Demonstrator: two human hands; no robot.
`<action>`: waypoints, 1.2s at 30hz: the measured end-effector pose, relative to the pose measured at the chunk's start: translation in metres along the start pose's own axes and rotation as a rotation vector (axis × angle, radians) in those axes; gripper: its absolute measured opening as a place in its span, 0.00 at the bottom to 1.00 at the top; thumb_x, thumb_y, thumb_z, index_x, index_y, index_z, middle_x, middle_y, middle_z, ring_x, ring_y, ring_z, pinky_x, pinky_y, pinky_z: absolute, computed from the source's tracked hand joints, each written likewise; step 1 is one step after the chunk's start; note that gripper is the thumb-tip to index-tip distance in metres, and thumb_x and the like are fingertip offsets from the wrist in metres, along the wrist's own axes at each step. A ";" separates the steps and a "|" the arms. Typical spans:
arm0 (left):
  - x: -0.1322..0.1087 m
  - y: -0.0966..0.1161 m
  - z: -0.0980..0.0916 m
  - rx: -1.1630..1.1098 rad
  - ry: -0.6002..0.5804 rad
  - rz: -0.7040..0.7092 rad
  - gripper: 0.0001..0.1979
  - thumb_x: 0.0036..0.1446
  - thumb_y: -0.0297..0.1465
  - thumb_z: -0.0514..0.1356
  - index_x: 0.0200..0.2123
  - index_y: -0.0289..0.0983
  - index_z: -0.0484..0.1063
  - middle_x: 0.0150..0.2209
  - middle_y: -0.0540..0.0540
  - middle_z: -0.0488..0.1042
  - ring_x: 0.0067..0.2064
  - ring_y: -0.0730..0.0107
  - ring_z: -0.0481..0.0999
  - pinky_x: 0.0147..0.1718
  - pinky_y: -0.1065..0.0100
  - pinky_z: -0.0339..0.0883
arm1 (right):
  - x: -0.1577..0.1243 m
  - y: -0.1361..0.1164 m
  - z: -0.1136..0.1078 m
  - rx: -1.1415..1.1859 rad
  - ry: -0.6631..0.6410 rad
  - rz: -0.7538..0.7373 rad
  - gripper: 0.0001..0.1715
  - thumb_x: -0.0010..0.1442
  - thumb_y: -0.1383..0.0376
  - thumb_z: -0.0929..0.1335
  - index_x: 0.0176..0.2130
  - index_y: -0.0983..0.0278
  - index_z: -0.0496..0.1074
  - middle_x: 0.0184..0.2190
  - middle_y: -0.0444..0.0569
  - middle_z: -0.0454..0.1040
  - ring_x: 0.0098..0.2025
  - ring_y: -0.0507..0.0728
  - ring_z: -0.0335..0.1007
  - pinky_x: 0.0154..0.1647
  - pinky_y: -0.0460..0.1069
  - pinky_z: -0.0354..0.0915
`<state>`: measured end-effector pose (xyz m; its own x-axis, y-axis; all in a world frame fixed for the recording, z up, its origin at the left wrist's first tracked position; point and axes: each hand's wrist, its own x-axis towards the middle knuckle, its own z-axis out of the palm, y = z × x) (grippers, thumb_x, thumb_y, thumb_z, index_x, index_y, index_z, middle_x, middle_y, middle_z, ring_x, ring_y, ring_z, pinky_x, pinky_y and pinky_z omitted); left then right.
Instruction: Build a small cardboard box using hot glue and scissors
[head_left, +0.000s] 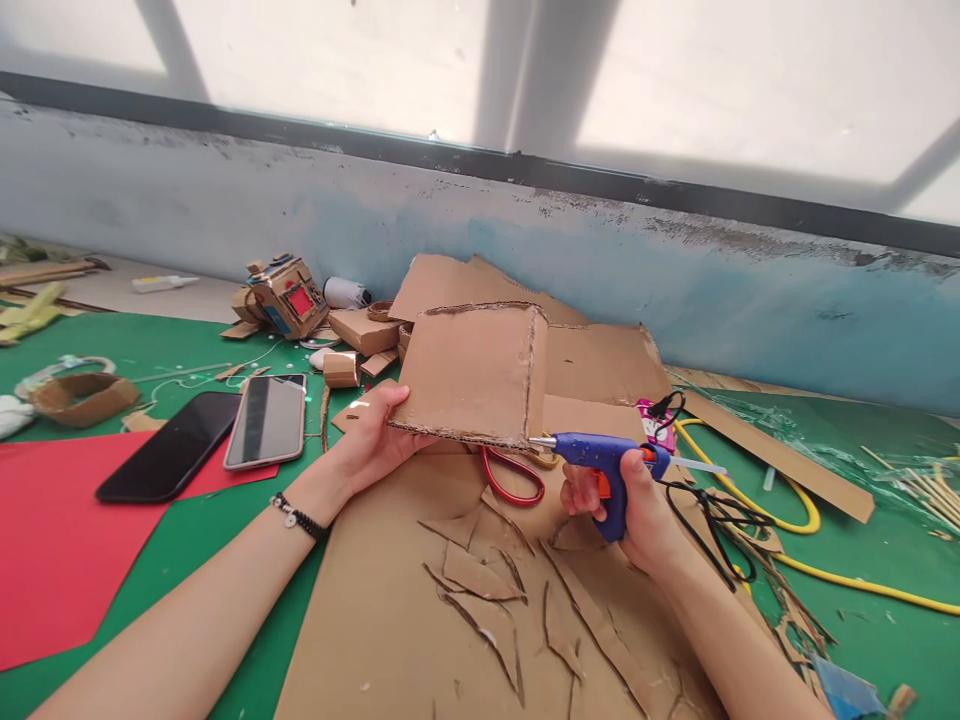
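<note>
My left hand (381,437) holds a squarish cardboard piece (472,375) by its lower left corner, thumb on top and fingers beneath. Along the piece's top and right sides run raised, rough edges. My right hand (634,505) is wrapped round a blue glue gun (600,455) with an orange trigger. The gun's metal nozzle meets the piece's lower right corner, and a translucent glue stick (701,465) sticks out of its back. Red-handled scissors (514,480) lie partly hidden under the piece.
Torn scraps (480,575) lie on a large cardboard sheet (360,600). Two phones (266,425) rest on red paper (67,540) at left. Behind are a cardboard model (281,297) and cardboard sheets (600,360). A yellow cord (862,580) crosses the right side.
</note>
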<state>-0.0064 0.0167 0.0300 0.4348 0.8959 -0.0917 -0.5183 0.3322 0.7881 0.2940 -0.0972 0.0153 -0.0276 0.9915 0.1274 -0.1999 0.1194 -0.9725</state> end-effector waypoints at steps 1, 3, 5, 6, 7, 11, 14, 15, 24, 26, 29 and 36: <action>-0.001 0.001 0.000 -0.002 -0.022 -0.009 0.26 0.60 0.42 0.68 0.59 0.37 0.80 0.63 0.39 0.80 0.67 0.42 0.75 0.56 0.53 0.78 | 0.000 -0.001 0.000 0.015 0.013 -0.007 0.45 0.59 0.25 0.68 0.19 0.60 0.73 0.16 0.44 0.56 0.22 0.54 0.57 0.20 0.49 0.56; -0.002 0.002 -0.001 -0.005 -0.077 -0.027 0.27 0.62 0.43 0.67 0.61 0.37 0.79 0.64 0.39 0.80 0.68 0.42 0.75 0.58 0.53 0.78 | 0.001 -0.003 0.001 0.038 0.036 -0.027 0.45 0.59 0.25 0.69 0.19 0.60 0.73 0.15 0.44 0.55 0.23 0.55 0.58 0.22 0.49 0.59; -0.003 0.002 -0.002 -0.007 -0.131 -0.045 0.28 0.64 0.44 0.65 0.63 0.37 0.78 0.64 0.39 0.79 0.68 0.43 0.75 0.60 0.52 0.76 | 0.002 -0.006 0.001 0.044 0.043 -0.048 0.45 0.59 0.25 0.68 0.18 0.60 0.73 0.15 0.44 0.55 0.23 0.54 0.57 0.23 0.50 0.62; -0.004 0.001 -0.002 -0.007 -0.152 -0.055 0.28 0.65 0.44 0.65 0.64 0.37 0.77 0.65 0.40 0.79 0.68 0.44 0.75 0.62 0.52 0.75 | 0.002 -0.008 0.002 0.045 0.038 -0.056 0.46 0.59 0.25 0.68 0.18 0.60 0.73 0.15 0.44 0.56 0.22 0.54 0.57 0.24 0.50 0.63; -0.004 0.000 -0.004 -0.006 -0.170 -0.069 0.28 0.66 0.44 0.64 0.65 0.38 0.77 0.65 0.40 0.79 0.68 0.44 0.75 0.63 0.52 0.73 | 0.002 -0.010 0.002 0.047 0.031 -0.064 0.46 0.59 0.25 0.68 0.18 0.61 0.72 0.15 0.43 0.56 0.22 0.53 0.57 0.25 0.49 0.64; -0.006 -0.007 -0.009 0.023 -0.235 -0.138 0.28 0.69 0.44 0.62 0.66 0.37 0.76 0.65 0.39 0.79 0.69 0.45 0.74 0.69 0.49 0.66 | 0.004 -0.018 0.003 0.096 0.038 -0.097 0.46 0.59 0.25 0.68 0.19 0.62 0.72 0.18 0.42 0.58 0.21 0.50 0.55 0.26 0.48 0.66; -0.008 -0.008 -0.010 0.069 -0.237 -0.164 0.26 0.68 0.43 0.63 0.64 0.37 0.77 0.62 0.40 0.81 0.70 0.44 0.73 0.73 0.48 0.61 | 0.006 -0.021 0.002 0.162 0.091 -0.119 0.44 0.57 0.26 0.70 0.22 0.62 0.74 0.22 0.42 0.63 0.19 0.47 0.51 0.25 0.47 0.65; -0.008 -0.008 -0.009 0.083 -0.232 -0.168 0.25 0.68 0.42 0.63 0.63 0.37 0.78 0.60 0.40 0.82 0.70 0.45 0.73 0.73 0.47 0.60 | 0.007 -0.022 0.002 0.180 0.101 -0.121 0.44 0.57 0.26 0.71 0.22 0.62 0.74 0.23 0.42 0.64 0.19 0.46 0.50 0.24 0.47 0.65; -0.009 -0.005 -0.003 0.045 -0.228 -0.116 0.25 0.69 0.43 0.61 0.63 0.36 0.77 0.63 0.40 0.80 0.72 0.46 0.70 0.75 0.48 0.57 | 0.001 -0.007 -0.003 0.102 -0.039 0.003 0.47 0.57 0.24 0.68 0.20 0.62 0.75 0.19 0.44 0.63 0.19 0.50 0.55 0.21 0.48 0.62; -0.008 -0.004 0.000 0.029 -0.183 -0.083 0.25 0.68 0.43 0.63 0.62 0.36 0.77 0.64 0.39 0.80 0.71 0.45 0.71 0.73 0.48 0.62 | -0.002 0.000 -0.004 0.079 -0.072 0.038 0.47 0.58 0.24 0.67 0.20 0.62 0.74 0.18 0.44 0.61 0.21 0.51 0.55 0.20 0.48 0.60; -0.007 -0.002 0.007 0.041 -0.084 -0.006 0.25 0.65 0.43 0.66 0.60 0.37 0.77 0.62 0.39 0.81 0.69 0.44 0.74 0.68 0.48 0.69 | -0.003 0.004 -0.006 0.059 -0.055 0.020 0.45 0.59 0.25 0.67 0.23 0.61 0.75 0.19 0.44 0.61 0.20 0.51 0.54 0.23 0.50 0.64; -0.008 0.003 0.014 0.205 0.272 0.342 0.37 0.51 0.42 0.77 0.60 0.40 0.67 0.68 0.36 0.73 0.70 0.45 0.71 0.68 0.50 0.67 | 0.022 -0.004 -0.045 -0.488 0.236 -0.259 0.28 0.67 0.37 0.69 0.42 0.57 0.79 0.34 0.48 0.77 0.22 0.53 0.62 0.29 0.53 0.70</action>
<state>-0.0009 0.0067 0.0412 0.0424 0.9973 0.0594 -0.4299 -0.0354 0.9022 0.3387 -0.0737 0.0135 0.1909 0.9053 0.3795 0.3034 0.3132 -0.8999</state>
